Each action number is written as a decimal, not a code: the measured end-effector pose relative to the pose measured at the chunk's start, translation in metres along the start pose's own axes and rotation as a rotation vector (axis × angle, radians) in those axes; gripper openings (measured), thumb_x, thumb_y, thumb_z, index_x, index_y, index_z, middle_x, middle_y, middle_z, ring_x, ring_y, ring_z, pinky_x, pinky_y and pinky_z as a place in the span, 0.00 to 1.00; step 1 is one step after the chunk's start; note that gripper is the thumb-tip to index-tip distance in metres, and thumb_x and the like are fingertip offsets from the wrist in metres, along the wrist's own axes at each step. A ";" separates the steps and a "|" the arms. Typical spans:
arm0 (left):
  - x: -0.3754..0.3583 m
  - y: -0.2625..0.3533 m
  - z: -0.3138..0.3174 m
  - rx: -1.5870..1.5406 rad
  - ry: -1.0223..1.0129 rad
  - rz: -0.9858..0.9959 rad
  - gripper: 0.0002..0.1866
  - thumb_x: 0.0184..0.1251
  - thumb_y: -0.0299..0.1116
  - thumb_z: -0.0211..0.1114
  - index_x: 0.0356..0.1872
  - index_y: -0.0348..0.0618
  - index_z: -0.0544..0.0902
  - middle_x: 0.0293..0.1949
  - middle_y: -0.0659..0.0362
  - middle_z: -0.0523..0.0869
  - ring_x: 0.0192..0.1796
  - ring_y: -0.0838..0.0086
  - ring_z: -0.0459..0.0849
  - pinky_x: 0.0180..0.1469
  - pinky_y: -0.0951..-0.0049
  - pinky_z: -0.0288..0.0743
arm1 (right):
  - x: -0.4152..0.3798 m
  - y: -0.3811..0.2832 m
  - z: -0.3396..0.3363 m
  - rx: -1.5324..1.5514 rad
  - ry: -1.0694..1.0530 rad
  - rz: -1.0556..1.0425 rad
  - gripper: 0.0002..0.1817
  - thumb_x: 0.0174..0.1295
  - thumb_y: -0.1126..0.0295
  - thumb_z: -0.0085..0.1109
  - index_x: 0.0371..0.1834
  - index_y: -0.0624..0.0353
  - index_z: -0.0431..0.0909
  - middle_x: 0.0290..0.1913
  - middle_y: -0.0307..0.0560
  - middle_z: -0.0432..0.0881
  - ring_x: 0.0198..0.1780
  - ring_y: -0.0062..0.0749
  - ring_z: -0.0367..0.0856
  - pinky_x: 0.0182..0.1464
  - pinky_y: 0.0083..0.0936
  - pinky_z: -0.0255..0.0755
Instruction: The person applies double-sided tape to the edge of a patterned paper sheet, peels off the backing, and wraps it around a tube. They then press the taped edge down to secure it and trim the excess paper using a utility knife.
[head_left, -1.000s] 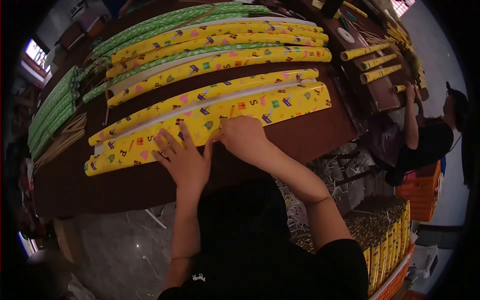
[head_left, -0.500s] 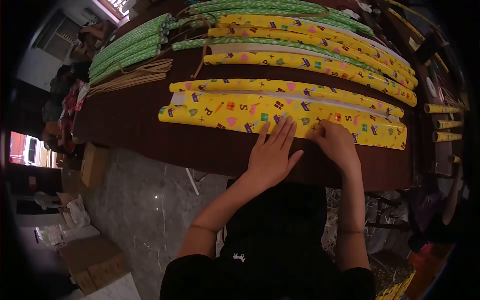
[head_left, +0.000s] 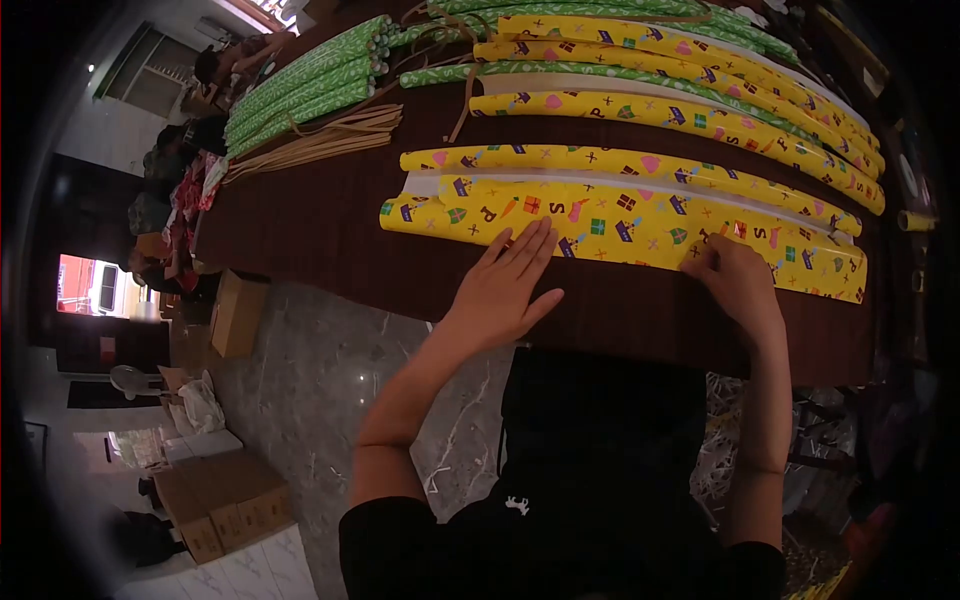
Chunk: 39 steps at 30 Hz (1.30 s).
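Observation:
A partly unrolled sheet of yellow wrapping paper [head_left: 655, 225], printed with gifts, letters and hats, lies near the table's front edge. My left hand [head_left: 508, 285] rests flat on its near edge, left of the middle, fingers stretched out and thumb apart. Farther right, my right hand [head_left: 740, 285] has its fingers curled and pressed together at the same edge, seemingly pinching the paper; the fingertips are partly hidden. Just behind the printed face runs a rolled yellow part [head_left: 590, 158], with a white strip of the paper's underside between them.
More yellow rolls [head_left: 640, 112] and green patterned rolls [head_left: 310, 88] lie farther back on the dark brown table [head_left: 320, 235]. Flat brown strips [head_left: 330, 142] lie at the left. Cardboard boxes [head_left: 225, 505] stand on the floor, and another person [head_left: 240, 62] is at the far left.
The view has turned, so the table appears farther right. My left hand has slid left along the paper's near edge, while my right hand stays at about the same spot on it.

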<state>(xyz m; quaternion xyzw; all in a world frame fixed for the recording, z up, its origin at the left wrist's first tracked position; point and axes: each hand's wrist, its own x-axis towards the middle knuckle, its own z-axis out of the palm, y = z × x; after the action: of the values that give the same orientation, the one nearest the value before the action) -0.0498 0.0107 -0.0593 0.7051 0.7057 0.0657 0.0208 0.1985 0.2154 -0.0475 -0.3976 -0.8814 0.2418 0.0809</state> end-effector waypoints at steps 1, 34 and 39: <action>-0.001 -0.004 -0.002 0.000 -0.006 0.004 0.36 0.74 0.52 0.50 0.73 0.36 0.58 0.74 0.51 0.60 0.77 0.66 0.57 0.77 0.61 0.46 | 0.000 -0.001 -0.001 0.004 -0.001 0.006 0.18 0.56 0.59 0.69 0.25 0.61 0.75 0.25 0.51 0.80 0.31 0.48 0.81 0.34 0.40 0.72; -0.076 -0.112 -0.030 -0.166 0.010 -0.054 0.32 0.72 0.39 0.48 0.75 0.40 0.57 0.75 0.50 0.58 0.78 0.58 0.52 0.78 0.58 0.42 | 0.001 -0.001 -0.004 0.019 -0.036 0.035 0.16 0.55 0.60 0.69 0.25 0.60 0.75 0.23 0.50 0.78 0.29 0.47 0.79 0.33 0.39 0.69; -0.075 -0.115 -0.030 -0.151 -0.017 -0.043 0.32 0.72 0.38 0.49 0.75 0.40 0.57 0.76 0.51 0.58 0.78 0.58 0.51 0.78 0.58 0.43 | 0.001 -0.005 -0.007 0.033 -0.062 0.073 0.17 0.55 0.59 0.70 0.25 0.60 0.74 0.24 0.49 0.78 0.29 0.45 0.79 0.34 0.38 0.70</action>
<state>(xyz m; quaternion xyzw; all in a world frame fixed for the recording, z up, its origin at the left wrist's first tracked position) -0.1670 -0.0657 -0.0482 0.6866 0.7136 0.1124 0.0816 0.1970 0.2155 -0.0390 -0.4206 -0.8641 0.2715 0.0514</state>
